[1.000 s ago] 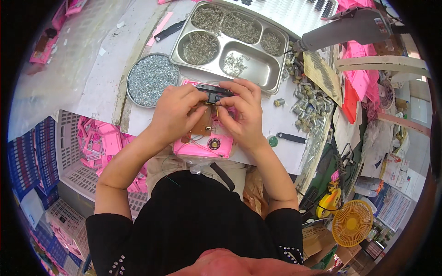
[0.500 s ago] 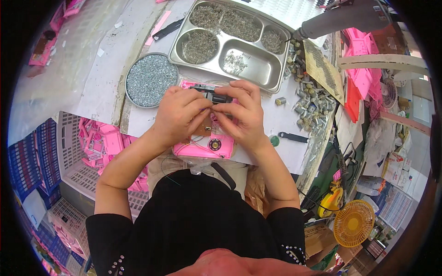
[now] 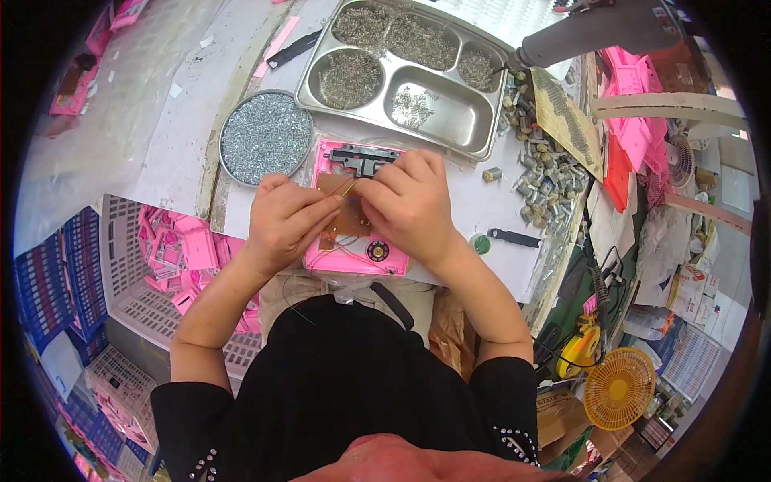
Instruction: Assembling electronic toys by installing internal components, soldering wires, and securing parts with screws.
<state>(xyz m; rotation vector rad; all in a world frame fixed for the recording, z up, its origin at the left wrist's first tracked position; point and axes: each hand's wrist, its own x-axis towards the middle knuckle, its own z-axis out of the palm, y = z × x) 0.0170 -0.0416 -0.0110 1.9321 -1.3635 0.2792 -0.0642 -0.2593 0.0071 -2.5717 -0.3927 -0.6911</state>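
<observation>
In front of me lies a pink plastic casing with a brown circuit board, a black slotted mechanism along its far edge and a small round dark part. My left hand is closed at the casing's left side, pinching thin wires, reddish and yellowish, that stretch over the board. Over the casing's right half, my right hand is closed too, thumb and fingertips at the other end of these wires, just nearer than the mechanism. Its fingers partly cover the mechanism and board.
Beyond the casing stands a metal compartment tray of small springs. A round dish of small screws sits left of it. Several small cylindrical motors lie at right, near a black strip. A white crate holds pink parts at lower left.
My hands have drawn nearer to me and slightly apart, the left one moving left. The black mechanism and the wires between my fingers now show more fully.
</observation>
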